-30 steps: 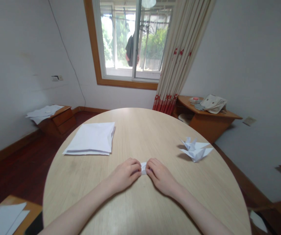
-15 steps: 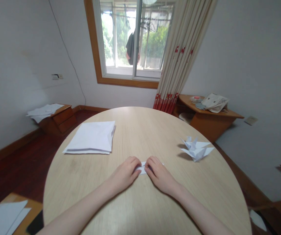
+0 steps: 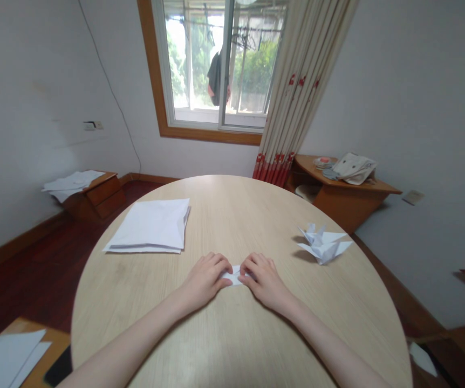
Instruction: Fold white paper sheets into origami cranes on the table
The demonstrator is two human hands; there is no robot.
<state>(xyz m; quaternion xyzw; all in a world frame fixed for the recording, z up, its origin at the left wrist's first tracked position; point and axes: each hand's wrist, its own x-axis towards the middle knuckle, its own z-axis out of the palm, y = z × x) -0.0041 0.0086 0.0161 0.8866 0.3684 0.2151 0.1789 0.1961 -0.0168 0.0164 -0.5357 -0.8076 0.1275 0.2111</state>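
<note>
A small folded piece of white paper (image 3: 233, 276) lies on the round wooden table (image 3: 232, 334) between my hands. My left hand (image 3: 206, 279) covers its left end, fingers curled and pressed down on it. My right hand (image 3: 262, 281) presses the right end in the same way. Most of the paper is hidden under my fingers. Finished white folded paper figures (image 3: 323, 245) sit to the right, apart from my hands. A stack of white paper sheets (image 3: 151, 233) lies at the left far side of the table.
A low wooden cabinet (image 3: 95, 196) with papers stands by the left wall. A wooden side table (image 3: 343, 196) with a cloth bag stands by the curtain (image 3: 297, 91) at the right. More white sheets (image 3: 6, 358) lie at the lower left.
Both hands have shifted slightly away from me on the table while still pressing the small paper. The view has tilted a little.
</note>
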